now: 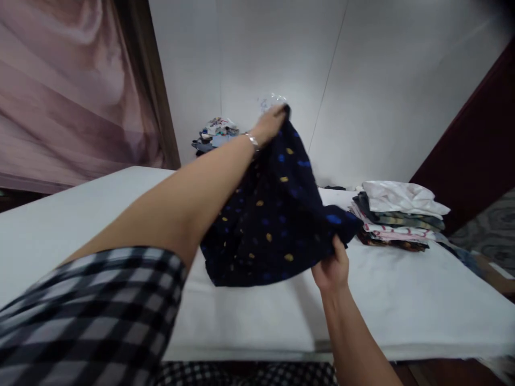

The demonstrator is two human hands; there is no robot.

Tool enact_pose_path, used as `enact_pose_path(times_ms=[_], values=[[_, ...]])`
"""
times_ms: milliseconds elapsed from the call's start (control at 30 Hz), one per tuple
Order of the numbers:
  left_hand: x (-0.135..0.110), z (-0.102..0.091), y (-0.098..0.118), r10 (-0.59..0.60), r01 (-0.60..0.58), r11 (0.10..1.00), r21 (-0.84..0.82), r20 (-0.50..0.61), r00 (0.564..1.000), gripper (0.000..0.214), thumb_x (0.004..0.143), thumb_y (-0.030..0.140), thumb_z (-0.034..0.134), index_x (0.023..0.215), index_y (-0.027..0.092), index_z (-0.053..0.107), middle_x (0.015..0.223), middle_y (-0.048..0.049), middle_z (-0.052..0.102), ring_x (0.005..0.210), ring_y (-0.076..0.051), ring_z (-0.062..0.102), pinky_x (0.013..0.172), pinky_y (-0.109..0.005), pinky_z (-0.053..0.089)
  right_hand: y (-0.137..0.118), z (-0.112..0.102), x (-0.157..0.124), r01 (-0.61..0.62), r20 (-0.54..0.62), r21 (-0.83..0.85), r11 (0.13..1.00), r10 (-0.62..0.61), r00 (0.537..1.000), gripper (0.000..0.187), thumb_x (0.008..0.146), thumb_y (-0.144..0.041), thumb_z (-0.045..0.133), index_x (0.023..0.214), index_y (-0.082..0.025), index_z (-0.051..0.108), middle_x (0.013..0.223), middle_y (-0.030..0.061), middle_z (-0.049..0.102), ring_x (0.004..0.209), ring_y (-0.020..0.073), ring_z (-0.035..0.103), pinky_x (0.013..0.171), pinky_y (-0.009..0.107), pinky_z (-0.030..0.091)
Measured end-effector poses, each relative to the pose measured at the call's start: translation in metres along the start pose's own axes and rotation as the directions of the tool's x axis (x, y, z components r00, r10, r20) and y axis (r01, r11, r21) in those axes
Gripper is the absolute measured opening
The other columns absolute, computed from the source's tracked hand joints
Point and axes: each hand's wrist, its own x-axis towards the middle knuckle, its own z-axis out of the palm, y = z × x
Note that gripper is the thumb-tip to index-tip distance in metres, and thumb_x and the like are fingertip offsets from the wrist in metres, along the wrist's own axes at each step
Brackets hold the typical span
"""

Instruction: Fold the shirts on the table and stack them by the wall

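A dark navy garment [277,225] with blue and yellow spots hangs stretched above a white mattress [402,300]. My left hand [269,124], with a silver bracelet at the wrist, is raised and closed on the garment's upper edge. My right hand [332,267] is lower and nearer, its fingers pinched on the garment's bottom right corner. The cloth's lower edge hangs just over the mattress. My left arm crosses the view in a black and white checked sleeve.
A pile of folded clothes [396,217] lies on the mattress at the right, topped by a white piece. A heap of mixed clothes [215,135] sits on the floor by the far white wall. A pink curtain [68,91] hangs at the left.
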Motion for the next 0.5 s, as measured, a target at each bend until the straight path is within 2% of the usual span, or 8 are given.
enact_pose_path(times_ms=[67,133,200,233,300,333,400,500], values=[[-0.007,0.050,0.011,0.042,-0.039,0.999,-0.031,0.111,0.993,0.058,0.087,0.022,0.047,0.141,0.008,0.034,0.146,-0.0146,0.041,0.134,-0.025,0.039,0.109,-0.037,0.032,-0.001,-0.026,0.022,-0.021,-0.163,0.012,1.000,0.023,0.986,0.026,0.082,-0.041,0.060,0.101,-0.025,0.068,0.097,-0.0005,0.074,0.099,0.0179,0.066,0.094,0.036,0.051],[-0.036,0.090,0.009,0.070,-0.060,0.997,-0.054,0.217,0.974,0.060,0.082,0.023,0.056,0.139,0.010,0.040,0.144,-0.0140,0.045,0.130,-0.025,0.044,0.110,-0.036,0.032,-0.002,-0.059,0.033,-0.130,-0.277,-0.007,0.991,0.123,0.953,0.024,0.083,-0.043,0.059,0.096,-0.025,0.068,0.090,-0.0004,0.075,0.087,0.0181,0.069,0.085,0.036,0.055],[-0.077,0.113,-0.006,0.115,-0.104,0.993,-0.050,0.433,0.894,0.054,0.086,0.033,0.050,0.136,0.014,0.046,0.142,-0.0106,0.049,0.128,-0.023,0.047,0.110,-0.037,0.033,-0.002,-0.091,0.032,-0.249,-0.278,-0.027,0.968,0.233,0.932,0.022,0.083,-0.042,0.061,0.093,-0.023,0.068,0.086,0.0014,0.074,0.082,0.0187,0.070,0.082,0.037,0.057],[-0.100,0.118,-0.019,0.133,-0.126,0.991,-0.050,0.522,0.843,0.051,0.087,0.038,0.048,0.133,0.016,0.050,0.141,-0.0089,0.051,0.126,-0.023,0.049,0.110,-0.036,0.033,-0.001,-0.104,0.028,-0.288,-0.256,-0.034,0.957,0.270,0.928,0.021,0.082,-0.039,0.063,0.092,-0.022,0.068,0.086,0.0028,0.074,0.084,0.0192,0.070,0.082,0.037,0.057],[-0.140,0.119,-0.051,0.140,-0.178,0.984,0.002,0.605,0.783,0.045,0.087,0.043,0.046,0.125,0.021,0.058,0.141,-0.0050,0.051,0.130,-0.023,0.045,0.112,-0.035,0.029,0.001,-0.119,0.019,-0.310,-0.225,-0.037,0.950,0.294,0.929,0.016,0.080,-0.032,0.067,0.091,-0.020,0.068,0.087,0.0050,0.074,0.089,0.0200,0.069,0.086,0.037,0.056],[-0.157,0.115,-0.068,0.098,-0.182,0.981,0.072,0.623,0.776,0.043,0.087,0.042,0.046,0.123,0.022,0.059,0.143,-0.0040,0.049,0.131,-0.022,0.044,0.112,-0.034,0.028,0.002,-0.122,0.015,-0.300,-0.226,-0.034,0.953,0.285,0.932,0.015,0.078,-0.029,0.069,0.090,-0.019,0.068,0.088,0.0056,0.074,0.091,0.0202,0.069,0.087,0.037,0.056],[-0.183,0.106,-0.103,-0.072,-0.129,0.948,0.292,0.591,0.803,0.047,0.085,0.044,0.047,0.126,0.023,0.056,0.147,-0.0054,0.043,0.131,-0.023,0.043,0.111,-0.033,0.029,0.005,-0.120,0.010,-0.263,-0.253,-0.025,0.964,0.249,0.935,0.014,0.076,-0.025,0.071,0.089,-0.019,0.067,0.089,0.0051,0.074,0.091,0.0200,0.069,0.087,0.037,0.056],[-0.201,0.097,-0.144,-0.288,-0.007,0.862,0.507,0.501,0.816,0.056,0.079,0.047,0.055,0.127,0.019,0.055,0.138,-0.0139,0.051,0.124,-0.030,0.050,0.103,-0.041,0.039,0.008,-0.111,0.010,-0.255,-0.269,-0.017,0.967,0.241,0.933,0.016,0.074,-0.023,0.074,0.087,-0.019,0.068,0.089,0.0038,0.074,0.089,0.0195,0.069,0.086,0.038,0.056]])
